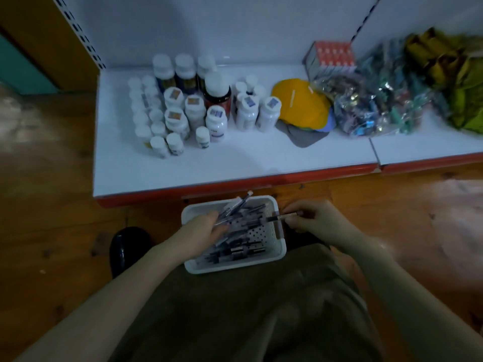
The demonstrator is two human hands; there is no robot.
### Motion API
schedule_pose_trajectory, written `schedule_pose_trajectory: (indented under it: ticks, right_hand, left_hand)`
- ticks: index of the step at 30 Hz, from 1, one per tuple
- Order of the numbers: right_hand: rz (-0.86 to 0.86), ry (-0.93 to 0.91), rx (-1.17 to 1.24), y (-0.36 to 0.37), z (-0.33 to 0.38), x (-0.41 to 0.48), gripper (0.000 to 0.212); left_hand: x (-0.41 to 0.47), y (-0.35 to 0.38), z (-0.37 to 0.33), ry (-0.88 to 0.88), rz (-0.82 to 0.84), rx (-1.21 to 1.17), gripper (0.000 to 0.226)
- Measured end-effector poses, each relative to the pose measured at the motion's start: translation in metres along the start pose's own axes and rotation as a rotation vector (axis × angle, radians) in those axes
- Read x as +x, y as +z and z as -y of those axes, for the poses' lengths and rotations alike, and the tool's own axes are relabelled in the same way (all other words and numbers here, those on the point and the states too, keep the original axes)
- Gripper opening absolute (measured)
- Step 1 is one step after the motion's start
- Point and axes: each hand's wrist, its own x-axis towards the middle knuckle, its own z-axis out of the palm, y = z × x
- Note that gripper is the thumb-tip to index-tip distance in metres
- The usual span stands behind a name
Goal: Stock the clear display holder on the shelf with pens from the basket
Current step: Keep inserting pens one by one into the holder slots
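A white perforated basket point(275, 253) sits on my lap, just below the shelf's red front edge, and holds several dark pens point(244, 250). My left hand point(202, 231) is inside the basket and grips a bundle of pens point(236, 207) that sticks up toward the shelf. My right hand point(317, 218) is at the basket's right rim and pinches a single pen point(281, 217) that lies level, its dark tip over the basket. I see no clear display holder in this view.
The white shelf point(235, 160) carries several white-capped bottles point(196, 108) at the left, a yellow cap point(300, 103) in the middle, an orange box point(332, 57), and clear bags of small goods point(379, 105) at the right. Wooden floor lies around it.
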Motion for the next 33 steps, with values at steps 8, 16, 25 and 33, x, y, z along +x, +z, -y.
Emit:
schedule_pose_trajectory:
  ticks: [8, 16, 25, 33]
  right_hand:
    - [-0.163, -0.014, 0.613, -0.061, 0.088, -0.054, 0.01]
    - [-0.177, -0.191, 0.596, -0.097, 0.16, -0.099, 0.008]
    - [-0.114, -0.439, 0.035, -0.134, 0.241, -0.135, 0.015]
    - [-0.165, -0.603, 0.249, -0.177, 0.306, -0.143, 0.007]
  left_hand:
    - [-0.064, -0.086, -0.105, 0.178, -0.504, -0.212, 0.01]
    - [-0.119, -0.157, -0.236, 0.567, -0.73, -0.583, 0.011]
    - [-0.155, -0.207, -0.312, 0.665, -0.812, -0.415, 0.011]
    - [-0.159, -0.241, -0.355, 0.699, -0.865, -0.381, 0.017]
